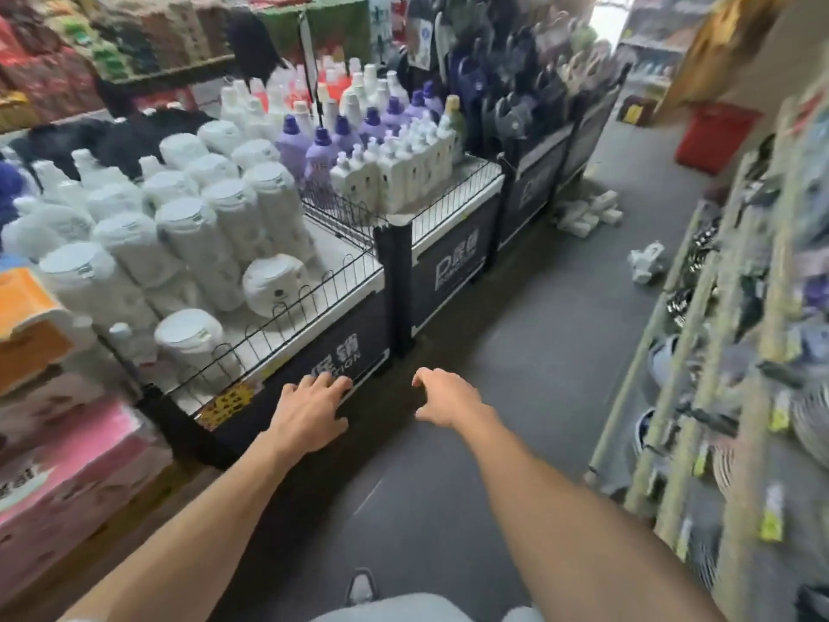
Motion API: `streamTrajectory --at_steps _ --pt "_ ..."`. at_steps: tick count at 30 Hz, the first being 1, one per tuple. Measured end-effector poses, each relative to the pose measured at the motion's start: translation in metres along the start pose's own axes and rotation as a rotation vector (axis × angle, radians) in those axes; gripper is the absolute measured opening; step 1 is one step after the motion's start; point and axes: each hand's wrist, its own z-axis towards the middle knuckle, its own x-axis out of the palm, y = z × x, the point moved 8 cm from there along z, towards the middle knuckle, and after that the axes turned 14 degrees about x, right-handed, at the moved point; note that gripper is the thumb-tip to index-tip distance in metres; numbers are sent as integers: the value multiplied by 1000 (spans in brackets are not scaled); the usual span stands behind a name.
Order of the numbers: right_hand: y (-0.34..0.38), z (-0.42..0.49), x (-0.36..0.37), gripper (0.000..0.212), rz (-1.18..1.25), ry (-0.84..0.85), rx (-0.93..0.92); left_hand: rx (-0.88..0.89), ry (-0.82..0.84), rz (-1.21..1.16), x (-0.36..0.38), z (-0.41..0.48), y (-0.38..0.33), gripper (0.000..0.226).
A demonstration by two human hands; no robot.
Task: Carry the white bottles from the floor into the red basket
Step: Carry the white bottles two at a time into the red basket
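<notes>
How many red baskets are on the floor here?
1. The red basket stands on the floor far ahead, at the upper right of the view. More may be hidden out of sight.

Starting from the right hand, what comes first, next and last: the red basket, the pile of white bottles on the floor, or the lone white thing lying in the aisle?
From the right hand:
1. lone white thing, on the floor, toward the right.
2. pile of white bottles, farther along, on the left edge of the floor.
3. red basket, at the far end.

Bright, even light; motion-blurred, warped edges.
</notes>
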Motion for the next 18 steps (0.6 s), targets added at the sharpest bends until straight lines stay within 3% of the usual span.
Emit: streamTrajectory --at_steps 6,18 --pt "-44 24 -26 47 150 -54 165 164 -51 -20 -23 79 -29 62" --pt "-138 30 -94 52 317 -203 504 350 23 12 -41 203 -28 62"
